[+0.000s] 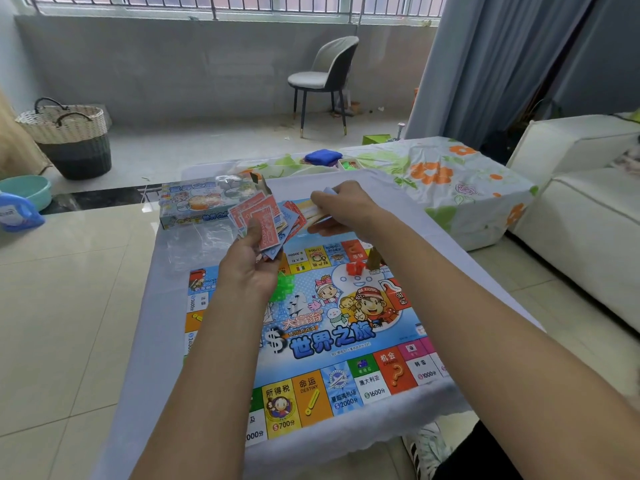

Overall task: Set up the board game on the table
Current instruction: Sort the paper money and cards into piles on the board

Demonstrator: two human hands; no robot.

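A colourful game board [332, 344] lies flat on a low table covered with a pale cloth [166, 327]. My left hand [251, 263] holds a fanned stack of red and blue play money [263, 216] above the board's far left part. My right hand [341, 211] pinches a few pale notes [313, 213] just right of that stack. Small red houses [356, 268] and green pieces [284, 285] sit on the board's middle. The game box [197, 206] stands at the table's far left corner.
Crumpled clear plastic wrap [204, 244] lies between box and board. A floral-covered table [450, 181] with a blue cloth [323, 156] stands behind. A white sofa [588, 209] is at right, a woven basket [69, 140] and teal basin [26, 190] at left, a chair [325, 77] far back.
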